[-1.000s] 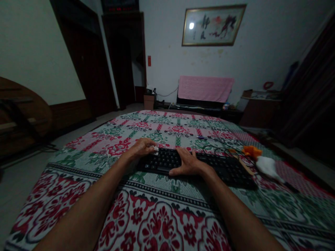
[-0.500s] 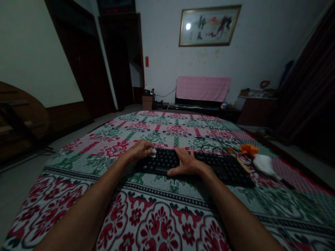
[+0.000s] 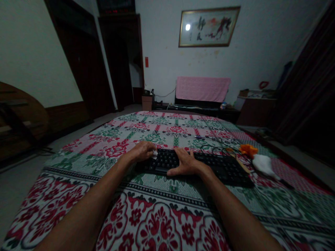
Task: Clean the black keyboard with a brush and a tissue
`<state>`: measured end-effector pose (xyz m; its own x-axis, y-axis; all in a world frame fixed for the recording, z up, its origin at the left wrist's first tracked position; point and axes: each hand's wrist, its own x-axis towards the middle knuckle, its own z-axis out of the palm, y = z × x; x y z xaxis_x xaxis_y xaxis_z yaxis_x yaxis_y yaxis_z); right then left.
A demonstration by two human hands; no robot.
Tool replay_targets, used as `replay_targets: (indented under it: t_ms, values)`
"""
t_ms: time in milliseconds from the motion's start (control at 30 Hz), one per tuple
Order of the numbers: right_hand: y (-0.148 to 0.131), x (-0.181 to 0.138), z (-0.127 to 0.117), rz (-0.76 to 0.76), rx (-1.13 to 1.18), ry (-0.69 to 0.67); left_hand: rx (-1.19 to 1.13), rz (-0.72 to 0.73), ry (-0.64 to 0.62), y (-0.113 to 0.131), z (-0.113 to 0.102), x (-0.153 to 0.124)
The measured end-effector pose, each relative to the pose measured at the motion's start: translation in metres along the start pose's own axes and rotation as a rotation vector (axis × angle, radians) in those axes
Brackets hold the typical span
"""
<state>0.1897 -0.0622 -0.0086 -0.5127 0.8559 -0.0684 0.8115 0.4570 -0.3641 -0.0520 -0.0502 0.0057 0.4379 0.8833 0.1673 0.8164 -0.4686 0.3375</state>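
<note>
A black keyboard (image 3: 222, 167) lies across a table covered with a red, green and white flowered cloth (image 3: 157, 216). My left hand (image 3: 141, 152) is curled at the keyboard's left end, its fingers pinched on a small white wad (image 3: 155, 153) that presses against the keys. My right hand (image 3: 185, 162) lies flat on the middle of the keyboard, fingers stretched out and thumb pointing left.
A dark cable (image 3: 211, 148) loops behind the keyboard. To its right lie a wooden stick (image 3: 242, 164), an orange thing (image 3: 248, 150) and a white cloth lump (image 3: 263, 164). Beyond the table are a pink-covered cabinet (image 3: 202, 89), a dark doorway (image 3: 120, 59) and a framed picture (image 3: 208, 26).
Both hands stay on the keyboard; the left hand with the white wad has shifted only slightly along the keys. The view itself has drifted a little.
</note>
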Motion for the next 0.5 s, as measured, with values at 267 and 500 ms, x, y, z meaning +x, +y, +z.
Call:
replay_targets:
  t_ms: [267,500]
  values:
    - [-0.003,-0.002,-0.002,0.005,-0.003,-0.011,0.125,0.033,0.02,0.005,0.013,0.003]
    - [-0.001,0.0,0.0,0.012,-0.033,-0.01,0.054,0.008,-0.037,0.007,0.0,0.002]
